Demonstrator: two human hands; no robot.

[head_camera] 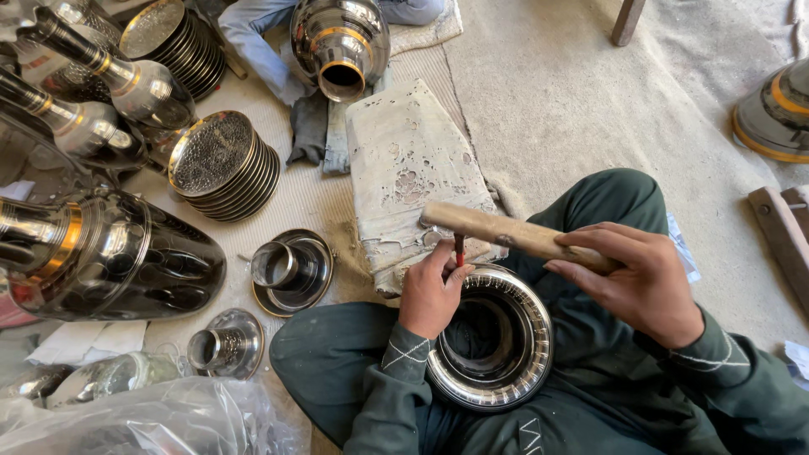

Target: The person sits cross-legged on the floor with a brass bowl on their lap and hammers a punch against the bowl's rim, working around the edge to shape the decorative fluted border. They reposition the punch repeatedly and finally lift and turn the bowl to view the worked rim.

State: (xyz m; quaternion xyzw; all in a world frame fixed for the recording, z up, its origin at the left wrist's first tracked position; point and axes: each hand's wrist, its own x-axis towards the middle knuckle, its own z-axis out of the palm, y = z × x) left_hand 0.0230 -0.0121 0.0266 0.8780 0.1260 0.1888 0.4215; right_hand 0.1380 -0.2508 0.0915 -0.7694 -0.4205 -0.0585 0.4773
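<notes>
While pinching punch [459,248], closed grip [431,295].

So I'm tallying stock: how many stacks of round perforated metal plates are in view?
2. One stack lies left of the grey block; the other stack sits at the top left, near a person's leg. More may be hidden beyond the frame.

Punch tip [459,250] hidden behind left fingers [444,268]

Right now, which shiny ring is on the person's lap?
The big ring under the left hand; two smaller pieces lie on the floor.
</notes>
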